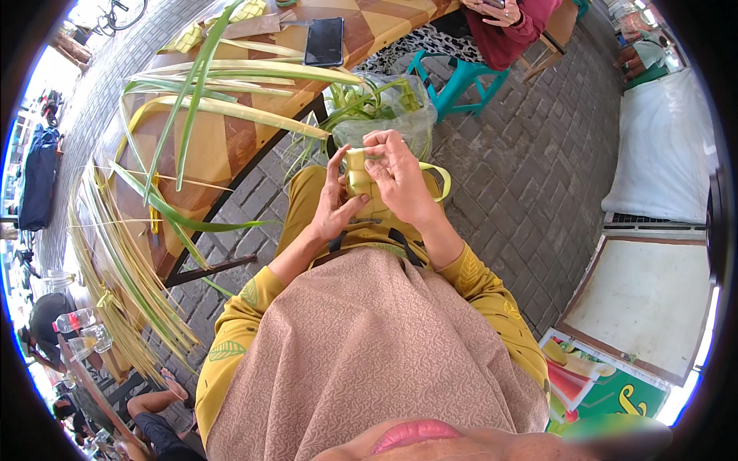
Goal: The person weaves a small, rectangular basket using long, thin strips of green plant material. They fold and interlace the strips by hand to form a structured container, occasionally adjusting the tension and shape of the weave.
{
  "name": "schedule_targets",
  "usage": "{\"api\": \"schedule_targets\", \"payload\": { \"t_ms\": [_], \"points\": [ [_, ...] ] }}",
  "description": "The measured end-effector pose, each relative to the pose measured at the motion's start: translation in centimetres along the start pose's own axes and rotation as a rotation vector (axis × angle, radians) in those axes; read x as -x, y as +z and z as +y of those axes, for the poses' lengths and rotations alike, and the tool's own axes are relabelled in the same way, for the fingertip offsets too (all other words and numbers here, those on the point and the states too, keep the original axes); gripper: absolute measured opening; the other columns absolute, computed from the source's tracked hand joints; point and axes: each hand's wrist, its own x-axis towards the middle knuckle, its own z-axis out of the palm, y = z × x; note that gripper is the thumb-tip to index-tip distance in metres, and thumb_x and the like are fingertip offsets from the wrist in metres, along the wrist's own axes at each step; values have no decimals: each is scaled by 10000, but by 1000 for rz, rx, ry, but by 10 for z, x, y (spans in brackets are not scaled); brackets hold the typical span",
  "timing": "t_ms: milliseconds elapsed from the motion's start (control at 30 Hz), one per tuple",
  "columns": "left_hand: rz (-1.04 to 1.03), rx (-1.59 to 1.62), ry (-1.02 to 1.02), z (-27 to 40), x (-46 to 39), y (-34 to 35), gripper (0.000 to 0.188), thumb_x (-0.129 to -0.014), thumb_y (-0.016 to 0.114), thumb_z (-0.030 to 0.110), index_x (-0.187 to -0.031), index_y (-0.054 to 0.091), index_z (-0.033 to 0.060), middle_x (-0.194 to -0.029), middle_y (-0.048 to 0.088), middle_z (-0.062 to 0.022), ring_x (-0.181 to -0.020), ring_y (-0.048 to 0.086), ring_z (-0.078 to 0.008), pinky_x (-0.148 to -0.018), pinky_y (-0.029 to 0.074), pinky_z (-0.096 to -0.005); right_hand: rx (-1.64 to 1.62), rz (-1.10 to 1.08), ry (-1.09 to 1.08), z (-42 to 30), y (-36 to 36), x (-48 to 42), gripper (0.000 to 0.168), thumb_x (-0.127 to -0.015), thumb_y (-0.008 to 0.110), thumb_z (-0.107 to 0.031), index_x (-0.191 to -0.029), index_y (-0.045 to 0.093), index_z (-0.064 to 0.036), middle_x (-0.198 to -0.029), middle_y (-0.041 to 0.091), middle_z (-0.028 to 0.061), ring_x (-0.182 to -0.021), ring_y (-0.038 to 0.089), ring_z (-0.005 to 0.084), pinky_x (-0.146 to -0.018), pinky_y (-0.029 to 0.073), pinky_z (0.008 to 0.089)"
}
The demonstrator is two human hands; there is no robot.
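Observation:
Over my lap, both hands hold a small woven palm-leaf pouch (pixel 358 180) of pale yellow-green strips. My left hand (pixel 336 199) grips its left side, thumb across the front and fingers up along the edge. At the upper right of the pouch, the thumb and bent fingers of my right hand (pixel 398 176) pinch the weave. A loose strip end (pixel 443 178) curls out to the right of that hand. Just beyond my hands, a clear plastic bag (pixel 383 129) holds woven leaf pieces with long green tails.
On the wooden table (pixel 230 135) lie long palm-leaf strips (pixel 248 112), a phone (pixel 324 42), a yellow cutter (pixel 154 210) and a knife (pixel 295 23). A bundle of leaf strips (pixel 124 271) crosses its left end. A person (pixel 519 34) sits near a teal plastic stool (pixel 458 86).

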Motion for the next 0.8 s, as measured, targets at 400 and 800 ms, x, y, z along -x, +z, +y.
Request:
{"api": "schedule_targets", "payload": {
  "t_ms": [400, 800],
  "points": [
    [175, -61, 193, 4, -12, -1, 628, -914, 502, -24, -1468, 243, 117, -1381, 434, -77, -1205, 446, -158, -990, 385, -305, 326, -9, -200, -20, 7, 36, 255, -810, 627, 11, -1021, 496, -46, -1166, 541, 161, -1062, 559, 331, -864, 459, 364],
    [25, -813, 459, 34, -5, 1, 627, -757, 662, -6, -1337, 447, 98, -1238, 530, -173, -1156, 428, -410, -966, 383, -463, -694, -3, 260, 9, -8, 27, 187, -834, 577, -6, -1001, 505, -47, -949, 511, -1, -879, 503, 56, -800, 431, 206]
  ]
}}
